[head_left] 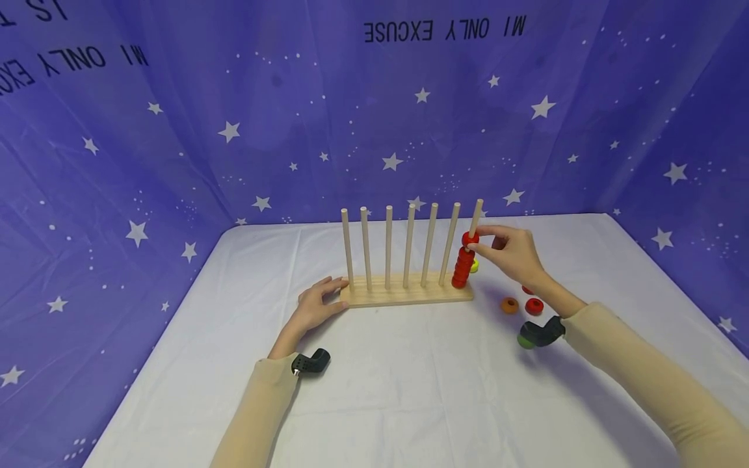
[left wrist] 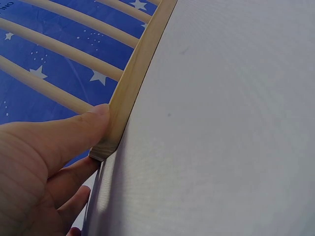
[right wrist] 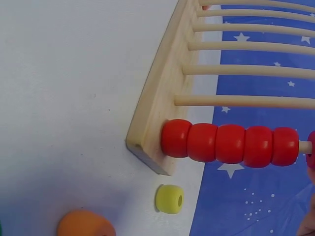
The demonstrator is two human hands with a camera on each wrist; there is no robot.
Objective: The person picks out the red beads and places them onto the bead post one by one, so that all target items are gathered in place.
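A pale wooden rack (head_left: 404, 296) with several upright pegs stands on the table. My left hand (head_left: 316, 304) grips the left end of its base (left wrist: 130, 88), thumb on the front side and fingers around the end. At the rack's right end, several red beads (head_left: 462, 268) are stacked on the last peg, touching one another in the right wrist view. Above that stack, my right hand (head_left: 515, 255) pinches another red bead (head_left: 470, 239) threaded on the same peg, with a small gap beneath it. The other pegs carry no beads.
To the right of the rack lie loose beads: a yellow bead (right wrist: 169, 199), an orange bead (head_left: 509, 305), a red bead (head_left: 534, 307), another partly hidden red one, and a green bead (head_left: 526, 342) under the right wrist camera. A blue star-printed cloth (head_left: 328, 130) hangs behind the white table.
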